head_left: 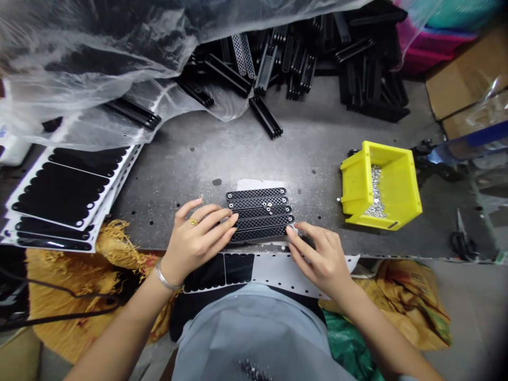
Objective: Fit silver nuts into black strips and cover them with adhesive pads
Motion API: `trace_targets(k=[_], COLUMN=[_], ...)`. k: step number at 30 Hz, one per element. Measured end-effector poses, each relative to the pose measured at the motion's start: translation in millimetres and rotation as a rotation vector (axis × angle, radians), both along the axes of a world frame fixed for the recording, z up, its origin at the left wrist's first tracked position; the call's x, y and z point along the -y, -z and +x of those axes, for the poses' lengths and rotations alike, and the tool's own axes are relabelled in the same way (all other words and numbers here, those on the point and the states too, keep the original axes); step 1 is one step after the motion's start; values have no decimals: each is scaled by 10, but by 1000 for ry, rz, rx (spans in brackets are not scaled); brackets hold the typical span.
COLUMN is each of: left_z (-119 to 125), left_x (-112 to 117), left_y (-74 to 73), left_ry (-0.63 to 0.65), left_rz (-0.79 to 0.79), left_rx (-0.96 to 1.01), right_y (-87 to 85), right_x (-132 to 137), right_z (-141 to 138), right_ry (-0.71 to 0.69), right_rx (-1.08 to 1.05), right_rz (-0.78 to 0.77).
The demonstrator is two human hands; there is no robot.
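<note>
Several black mesh-patterned plastic strips (260, 214) lie side by side on the grey table (190, 159), just in front of me. My left hand (198, 235), with a ring and a bracelet, rests flat against their left ends with fingers stretched out. My right hand (317, 254) touches the right end of the nearest strip with its fingertips, fingers extended. Neither hand lifts anything. A white backing sheet with black adhesive pads (238, 267) lies on my lap below the strips.
A yellow bin (397, 185) of small silver screws stands at right. A heap of black plastic strips (317, 58) fills the back, partly under a clear plastic bag (99, 53). Stacked sheets of black pads (63, 196) lie at left. Scissors (462, 241) lie far right.
</note>
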State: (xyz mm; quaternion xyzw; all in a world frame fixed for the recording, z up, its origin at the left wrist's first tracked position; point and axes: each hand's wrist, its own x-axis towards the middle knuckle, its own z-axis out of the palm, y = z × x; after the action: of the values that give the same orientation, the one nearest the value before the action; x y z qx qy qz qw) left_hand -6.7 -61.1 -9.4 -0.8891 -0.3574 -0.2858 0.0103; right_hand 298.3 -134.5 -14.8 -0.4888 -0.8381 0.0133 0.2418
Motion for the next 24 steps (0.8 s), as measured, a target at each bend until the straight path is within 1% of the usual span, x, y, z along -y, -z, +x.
trace_targets(k=[2, 4, 6, 9, 12, 14, 17, 19, 21, 23, 24], left_z=[45, 156, 301, 489, 591, 621, 596, 516, 396, 274, 225], left_x=[-1, -42, -118, -260, -377, -418, -385, -286, -143, 0, 58], left_y=[-14, -54, -92, -103, -78, -79, -140, -196, -226, -206, -179], left_ry=[-22, -36, -4, 85, 115, 115, 102, 47, -94, -255, -307], left_rz=[-15, -61, -94, -44, 24, -29, -212, -334, -441, -529, -570], left_rx=[16, 19, -13, -82, -105, -77, 16, 84, 144, 198, 227], right_y=[27, 31, 30, 38, 52, 58, 63, 69, 78, 85, 87], right_x=[-13, -15, -3, 32, 51, 46, 28, 17, 1, -24, -39], right_z=[-6, -34, -55, -50, -40, -45, -42, -25, -7, 0, 0], right_ry=[-4, 7, 29, 57, 43, 26, 29, 32, 17, -6, -16], right_rx=[-39, -81, -80, -52, -51, -61, -81, -79, -59, -43, -39], right_rz=[-14, -31, -16, -6, -23, -26, -13, 12, 43, 69, 79])
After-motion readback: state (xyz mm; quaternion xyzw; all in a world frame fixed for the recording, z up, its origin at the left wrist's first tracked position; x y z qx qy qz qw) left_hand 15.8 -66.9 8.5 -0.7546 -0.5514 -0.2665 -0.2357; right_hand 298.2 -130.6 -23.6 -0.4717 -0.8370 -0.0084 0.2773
